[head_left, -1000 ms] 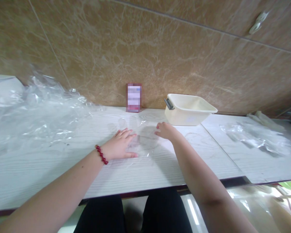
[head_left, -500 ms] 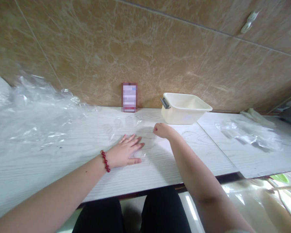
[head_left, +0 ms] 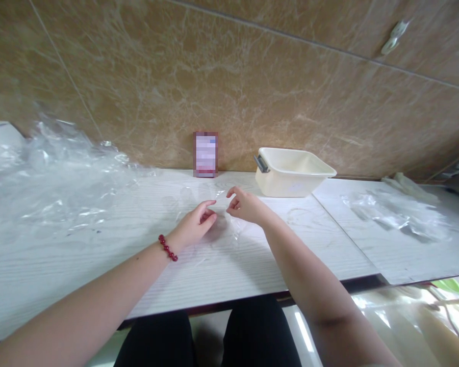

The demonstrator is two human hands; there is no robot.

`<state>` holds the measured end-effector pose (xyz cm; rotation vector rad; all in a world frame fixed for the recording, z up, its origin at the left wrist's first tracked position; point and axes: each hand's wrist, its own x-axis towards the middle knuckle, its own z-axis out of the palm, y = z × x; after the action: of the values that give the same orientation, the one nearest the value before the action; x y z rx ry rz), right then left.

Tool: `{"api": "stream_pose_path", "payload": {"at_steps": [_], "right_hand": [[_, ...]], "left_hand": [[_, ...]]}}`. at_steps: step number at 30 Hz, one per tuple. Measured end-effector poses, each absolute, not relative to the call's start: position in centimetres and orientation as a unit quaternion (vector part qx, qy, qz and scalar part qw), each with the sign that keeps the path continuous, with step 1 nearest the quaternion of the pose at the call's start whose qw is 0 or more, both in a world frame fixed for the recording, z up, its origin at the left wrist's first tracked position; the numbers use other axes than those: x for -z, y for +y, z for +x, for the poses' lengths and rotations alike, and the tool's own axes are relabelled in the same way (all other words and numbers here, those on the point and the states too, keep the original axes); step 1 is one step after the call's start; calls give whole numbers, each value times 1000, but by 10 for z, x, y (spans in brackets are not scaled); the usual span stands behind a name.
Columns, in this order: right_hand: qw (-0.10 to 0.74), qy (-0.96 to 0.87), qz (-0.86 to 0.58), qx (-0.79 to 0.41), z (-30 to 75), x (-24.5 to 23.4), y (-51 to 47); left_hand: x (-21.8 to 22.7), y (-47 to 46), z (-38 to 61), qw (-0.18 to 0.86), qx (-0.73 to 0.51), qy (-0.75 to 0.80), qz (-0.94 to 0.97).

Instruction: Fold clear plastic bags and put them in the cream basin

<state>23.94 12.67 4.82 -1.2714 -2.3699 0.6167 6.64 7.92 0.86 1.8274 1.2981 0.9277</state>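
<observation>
Your left hand (head_left: 197,223) and right hand (head_left: 248,206) face each other over the white wood-grain table (head_left: 179,288), near each other with a narrow gap between the fingertips. On the left, the index finger reaches forward above the thumb, their tips apart, with the other fingers curled in; on the right, the fingers bend toward the thumb. You have thin clear plastic film (head_left: 235,232) lying on the tabletop between and around both hands — so transparent that I cannot tell whether either hand pinches it. Its glints show below your right fingers and just beyond your hands.

You wear a bracelet of dark red beads (head_left: 167,248) on your left wrist. Past your right hand, the cream bin (head_left: 285,184) stands upright near the back edge of the table, its grey handle (head_left: 261,163) toward your left. A phone-like panel (head_left: 205,154), pixelated, leans at the brown marbled wall (head_left: 214,76), to the left of the bin. A large crumpled heap of clear plastic (head_left: 69,178) spreads across the left end, and a smaller bundle of clear plastic (head_left: 400,214) lies well to the right of the bin.
</observation>
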Motion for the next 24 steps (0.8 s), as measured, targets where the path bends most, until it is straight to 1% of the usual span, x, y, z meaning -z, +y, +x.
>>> {"api": "stream_pose_path", "payload": {"at_steps": [4,8,12,15,17,19,22,24], "right_hand": [[168,-851,-444,-225,230,-49,119],[149,-861,-429,-230,225,-47,115],[152,-869,-410,-234,224,-46,114],[150,-868,-398,-255,226,-51,114],[152,-868,-395,-260,231,-56,114],[151,-866,-414,-238,237,-61,117],[100,-858,-469,-183,246,-66,120],[55,-855,-492,-154,249,-67,122]], "left_hand": [[-14,81,69,463,-376,484,640],[-12,84,70,520,-398,478,585],[-9,87,73,555,-412,466,551],[-6,89,74,547,-409,478,552],[-4,91,73,515,-392,505,572],[-2,93,70,472,-371,526,602],[0,96,68,418,-356,542,636],[0,96,69,406,-350,550,640]]}}
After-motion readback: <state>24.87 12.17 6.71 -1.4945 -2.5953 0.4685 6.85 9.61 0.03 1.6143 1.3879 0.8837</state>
